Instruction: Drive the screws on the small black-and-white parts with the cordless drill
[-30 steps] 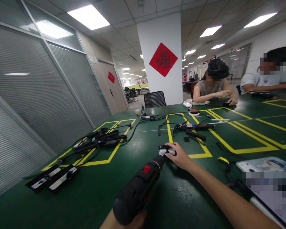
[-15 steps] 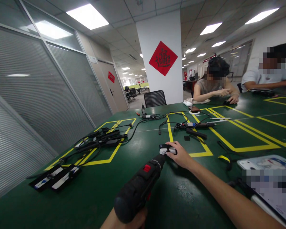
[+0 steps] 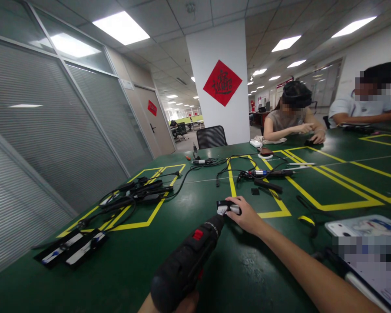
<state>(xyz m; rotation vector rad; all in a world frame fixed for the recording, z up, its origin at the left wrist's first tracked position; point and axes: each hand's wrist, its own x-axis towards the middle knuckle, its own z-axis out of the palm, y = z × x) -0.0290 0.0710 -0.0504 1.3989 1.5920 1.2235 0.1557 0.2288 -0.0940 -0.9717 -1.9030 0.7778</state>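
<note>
My left hand [image 3: 182, 302], mostly hidden behind the tool, is wrapped round the grip of a black cordless drill [image 3: 185, 256] with red switches. The drill points forward, away from me, its chuck beside a small black and silver part [image 3: 230, 207]. Fingers of my right hand [image 3: 246, 215] are closed on that part from the right side. Something whitish shows at the drill's tip; whether the bit touches the part I cannot tell.
On the green table [image 3: 124, 252] lie a tangle of black cables [image 3: 146, 191], two black strips with white faces [image 3: 84, 250], a pen-like tool [image 3: 263, 173], and a phone case [image 3: 361, 226] at right. Yellow tape marks rectangles. A person [image 3: 293, 115] sits across the table, another [image 3: 365, 108] farther right.
The drill's rear end has swung slightly left and down. My right hand and the small part are nearly unmoved; the view has shifted a little.
</note>
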